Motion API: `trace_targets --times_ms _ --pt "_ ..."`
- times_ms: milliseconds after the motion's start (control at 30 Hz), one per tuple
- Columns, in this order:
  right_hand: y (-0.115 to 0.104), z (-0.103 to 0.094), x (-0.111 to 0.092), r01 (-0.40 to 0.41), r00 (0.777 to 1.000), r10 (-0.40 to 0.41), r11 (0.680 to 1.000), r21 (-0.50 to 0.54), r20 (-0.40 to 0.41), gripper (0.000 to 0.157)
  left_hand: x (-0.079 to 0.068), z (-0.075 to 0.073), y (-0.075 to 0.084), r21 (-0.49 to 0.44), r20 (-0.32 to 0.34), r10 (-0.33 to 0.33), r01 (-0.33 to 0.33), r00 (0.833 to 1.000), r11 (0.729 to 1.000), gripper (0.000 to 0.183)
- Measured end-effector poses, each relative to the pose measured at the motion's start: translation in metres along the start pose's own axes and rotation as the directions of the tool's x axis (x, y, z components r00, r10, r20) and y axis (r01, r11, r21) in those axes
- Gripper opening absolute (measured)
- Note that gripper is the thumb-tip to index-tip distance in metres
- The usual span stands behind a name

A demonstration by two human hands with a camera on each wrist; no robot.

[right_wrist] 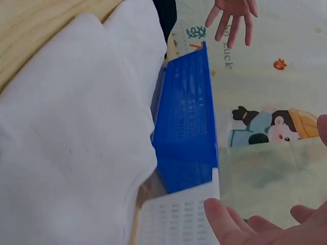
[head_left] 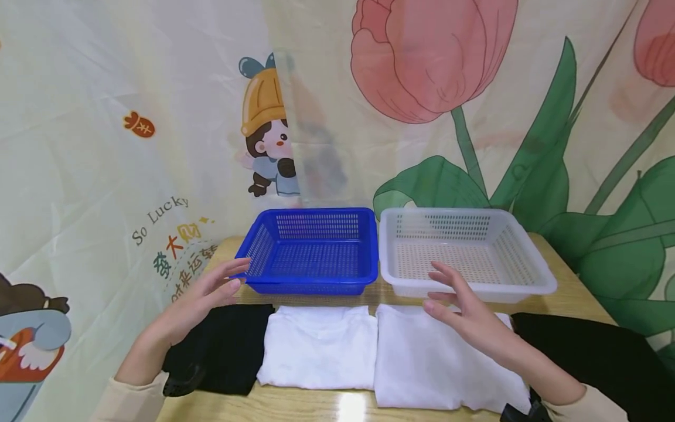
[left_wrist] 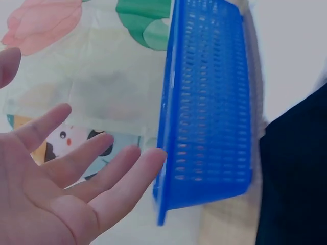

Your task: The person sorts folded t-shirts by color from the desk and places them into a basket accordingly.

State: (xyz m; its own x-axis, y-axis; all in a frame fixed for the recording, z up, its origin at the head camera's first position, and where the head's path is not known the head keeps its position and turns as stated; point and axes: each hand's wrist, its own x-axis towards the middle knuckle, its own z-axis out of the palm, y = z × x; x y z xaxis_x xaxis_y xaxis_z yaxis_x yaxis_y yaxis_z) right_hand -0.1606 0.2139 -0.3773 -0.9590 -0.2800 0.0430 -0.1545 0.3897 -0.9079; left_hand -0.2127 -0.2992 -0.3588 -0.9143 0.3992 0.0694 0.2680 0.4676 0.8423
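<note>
A person's left hand (head_left: 203,299) was raised at the left, above the folded black cloth (head_left: 234,346) and by the near left corner of the blue basket (head_left: 311,288); whether a fingertip touched the rim could not be told. Its grip was wide, the fingers extended and spread. The right hand (head_left: 469,319) hovered over the larger white cloth (head_left: 422,366), its fingertips before the near side of the white basket (head_left: 527,287), its grip likewise wide, with thumb and fingers apart. The two baskets stood upright side by side at the far part of the wooden tabletop (head_left: 295,407), blue on the left, white on the right. In front of them, in a row along the near side, lay the black cloth, the smaller white cloth (head_left: 319,351), the larger white one and, farthest right, another black cloth (head_left: 601,351). Behind hung a printed curtain (head_left: 105,117) with a large pink tulip (head_left: 432,58).
</note>
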Motion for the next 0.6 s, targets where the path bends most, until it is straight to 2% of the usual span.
trace_targets --times_ms 67,167,267,433,600 --pt "-0.001 0.008 0.001 -0.060 0.998 0.057 0.994 0.090 0.041 0.081 -0.001 0.003 -0.003 -0.062 0.030 -0.017 0.019 0.999 0.998 0.052" --pt "-0.002 0.020 0.004 -0.145 0.987 0.126 0.967 0.209 0.099 0.080 -0.001 0.010 -0.009 -0.130 0.075 -0.078 0.087 0.994 0.988 0.055" --pt "0.001 0.032 0.006 -0.202 0.976 0.165 0.934 0.295 0.143 0.081 0.000 0.019 -0.016 -0.207 0.138 -0.150 0.177 0.979 0.962 0.059" --pt "0.007 0.050 0.009 -0.213 0.967 0.134 0.892 0.398 0.217 0.079 0.003 0.034 -0.032 -0.280 0.216 -0.242 0.298 0.946 0.913 0.065" --pt "0.014 0.068 0.012 -0.246 0.955 0.125 0.842 0.480 0.270 0.081 0.005 0.046 -0.043 -0.287 0.250 -0.303 0.369 0.920 0.884 0.073"
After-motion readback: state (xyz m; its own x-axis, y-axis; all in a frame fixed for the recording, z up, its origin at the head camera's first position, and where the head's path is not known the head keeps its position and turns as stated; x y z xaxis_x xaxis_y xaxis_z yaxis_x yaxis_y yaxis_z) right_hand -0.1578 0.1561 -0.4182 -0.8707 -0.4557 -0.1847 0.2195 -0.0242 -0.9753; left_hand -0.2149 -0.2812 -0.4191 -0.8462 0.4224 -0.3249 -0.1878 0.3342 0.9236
